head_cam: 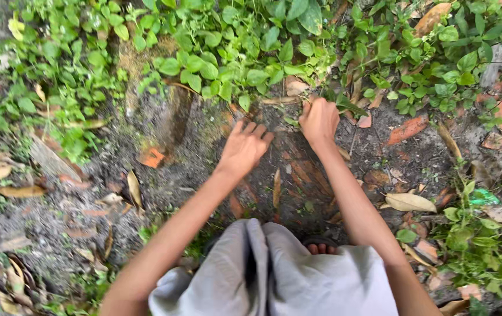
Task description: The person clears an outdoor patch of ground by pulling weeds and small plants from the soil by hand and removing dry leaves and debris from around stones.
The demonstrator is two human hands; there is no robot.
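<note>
view: head camera, looking down at bare ground and weeds
right hand (319,121): curling closed at the edge of the green weed patch (245,52), seeming to be gripping a stem at its top; the stem itself is too small to make out
left hand (244,147): hanging open, fingers (251,129) spreading, holding nothing, hovering over the soil just beside the right hand
weed patch: running across the whole top of the frame, leaves touching the right hand's knuckles
open room: bare dark soil (289,175) lying between the hands and the grey shorts (297,275)
edges: a second clump of weeds (485,246) crowding the lower right, near the right forearm
around: dry brown leaves (409,202) and orange brick shards (406,130) lying scattered on the soil; toes (321,248) showing below the hands
in the way: a mossy stone (172,114) standing left of the left hand, apart from it
</note>
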